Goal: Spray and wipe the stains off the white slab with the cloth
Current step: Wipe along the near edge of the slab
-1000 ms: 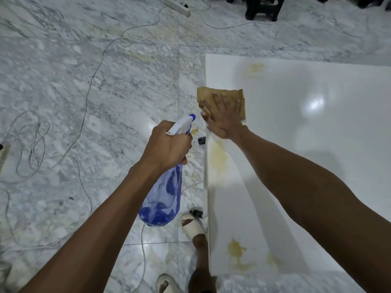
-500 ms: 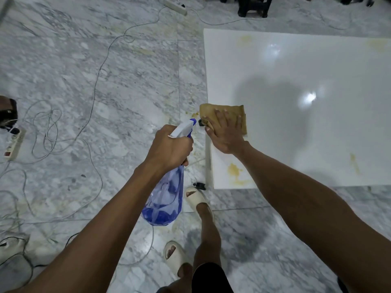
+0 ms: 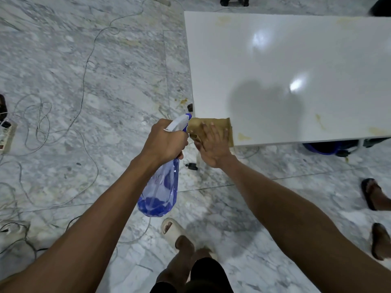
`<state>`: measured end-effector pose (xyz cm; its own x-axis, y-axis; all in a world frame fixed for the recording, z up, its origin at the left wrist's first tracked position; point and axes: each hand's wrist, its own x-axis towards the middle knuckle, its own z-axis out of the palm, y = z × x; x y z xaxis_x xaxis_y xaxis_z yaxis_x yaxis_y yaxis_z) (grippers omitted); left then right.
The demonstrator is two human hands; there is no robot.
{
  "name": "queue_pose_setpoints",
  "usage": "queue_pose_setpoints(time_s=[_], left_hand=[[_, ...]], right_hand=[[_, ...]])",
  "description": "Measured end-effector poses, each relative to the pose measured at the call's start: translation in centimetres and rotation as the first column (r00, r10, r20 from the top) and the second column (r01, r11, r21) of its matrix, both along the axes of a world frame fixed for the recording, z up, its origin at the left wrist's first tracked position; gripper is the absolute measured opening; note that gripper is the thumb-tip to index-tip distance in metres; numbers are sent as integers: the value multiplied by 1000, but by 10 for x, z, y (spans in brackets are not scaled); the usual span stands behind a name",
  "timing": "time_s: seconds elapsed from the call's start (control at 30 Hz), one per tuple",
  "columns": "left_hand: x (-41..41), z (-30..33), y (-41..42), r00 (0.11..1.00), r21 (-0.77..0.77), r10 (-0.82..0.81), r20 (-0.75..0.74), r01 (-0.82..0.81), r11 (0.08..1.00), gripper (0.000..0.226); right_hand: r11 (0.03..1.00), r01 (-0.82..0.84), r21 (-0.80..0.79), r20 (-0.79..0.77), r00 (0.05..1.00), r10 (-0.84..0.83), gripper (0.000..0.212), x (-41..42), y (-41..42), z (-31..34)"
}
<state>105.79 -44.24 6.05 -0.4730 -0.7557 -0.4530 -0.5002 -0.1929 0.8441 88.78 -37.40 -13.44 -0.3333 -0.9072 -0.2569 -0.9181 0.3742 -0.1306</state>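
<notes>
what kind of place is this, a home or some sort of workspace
Probably an indoor room set up for recording or practice, not a tidy home: grey-veined marble floor tiles, loose white cables with a white power strip, and a glossy white slab set low.

A glossy white rectangular slab [image 3: 296,66] carries yellowish-brown stains [image 3: 319,121]. The folded cloth [image 3: 211,125] is tan. The translucent plastic spray bottle [image 3: 159,187] is blue with a white trigger head. The marble floor [image 3: 95,81] is grey-white and veined, crossed by pale grey cables [image 3: 84,77]. A cream slipper [image 3: 169,228] lies near.
</notes>
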Motion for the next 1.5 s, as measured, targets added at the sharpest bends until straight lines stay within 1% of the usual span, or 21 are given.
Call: queue_pose_setpoints(time_s=[0.13,0.2,0.23,0.27,0.3,0.33,0.37,0.4,0.47,0.5,0.57,0.6,0.67,0.73,0.77,0.87,0.97,1.1,1.23,1.43,1.5], left_hand=[[2,6,27,999,-15,-39,19,39,999,36],[3,12,43,999,-27,-47,13,47,999,33],[3,16,51,999,-34,-47,13,48,998,34],[5,20,61,999,-39,-46,16,47,998,35],[7,25,70,999,-39,-40,19,41,998,37],[10,30,78,999,-34,-30,22,31,999,36],[14,36,85,1000,-30,-15,28,16,999,32],[19,42,93,1000,-29,1,26,0,1000,24],[28,53,109,999,-43,25,25,-24,999,16],[33,58,115,999,-52,32,28,-31,998,17],[39,67,125,999,-45,34,38,-33,998,20],[42,72,127,999,-35,25,37,-24,999,21],[44,81,125,1000,-40,12,15,-11,999,24],[43,88,116,1000,-58,10,-9,-11,998,30],[41,90,108,1000,-68,9,-12,-10,998,29],[32,95,73,1000,-109,-17,8,18,994,15],[22,98,27,1000,-128,-3,23,6,992,12],[6,96,-42,1000,-149,-14,20,16,989,15],[-16,95,-96,999,-144,-37,5,37,989,18],[-46,79,-160,999,-37,40,3,-40,999,32],[-57,76,-178,998,5,52,17,-52,999,29]], right_hand=[[1000,-10,28,25,1000,9,72,24,36,-1],[998,-16,53,25,1000,15,63,37,56,-3],[998,1,60,77,997,-6,59,42,64,1],[997,48,56,190,980,-57,58,46,72,3],[991,131,19,351,927,-129,57,49,80,9],[964,264,-12,533,818,-217,56,52,86,21],[913,408,30,689,653,-314,56,56,95,35],[853,510,111,805,458,-378,56,60,106,51],[765,594,247,924,94,-371,56,67,126,83],[741,612,276,946,-36,-322,58,69,134,96],[718,634,286,957,-229,-180,68,67,140,121],[704,650,286,950,-287,-120,72,66,139,134],[680,680,276,931,-365,-13,72,62,132,157],[676,695,243,912,-401,84,68,54,118,176],[674,705,222,912,-394,111,68,50,108,184],[680,714,167,904,-387,184,69,40,65,199],[698,698,161,908,-383,173,74,30,12,208],[723,669,174,890,-421,175,81,12,-58,208],[703,685,192,883,-434,181,86,-5,-113,208],[697,694,179,899,-403,170,81,-37,-181,208],[709,681,182,899,-408,161,78,-50,-203,206]])
